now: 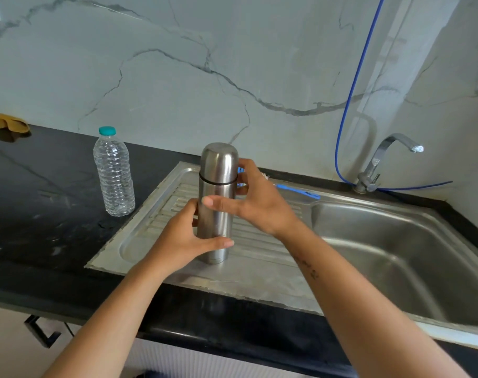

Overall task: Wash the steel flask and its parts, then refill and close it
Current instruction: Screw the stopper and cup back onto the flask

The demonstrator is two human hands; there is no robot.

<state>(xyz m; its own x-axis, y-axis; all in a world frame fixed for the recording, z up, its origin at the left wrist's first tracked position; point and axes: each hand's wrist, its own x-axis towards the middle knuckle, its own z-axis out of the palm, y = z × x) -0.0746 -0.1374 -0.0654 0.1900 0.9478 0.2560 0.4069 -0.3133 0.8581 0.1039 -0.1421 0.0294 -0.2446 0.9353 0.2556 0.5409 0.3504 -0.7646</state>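
Steel flask [217, 203] upright on drainboard [262, 257]; blue brush [298, 190] half hidden behind right hand [255, 204].

Soft, even daylight fills the view, with pale glare on the sink [412, 257] basin. Straight lines bow towards the edges (wide-angle lens), and detail is slightly soft.

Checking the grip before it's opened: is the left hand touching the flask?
Touching. The head view shows the left hand wrapped round the lower body of the steel flask, thumb across its front.

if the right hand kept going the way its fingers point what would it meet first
The right hand points left, toward the steel flask; its fingers already seem to touch the flask beside the cap, though depth is unclear.
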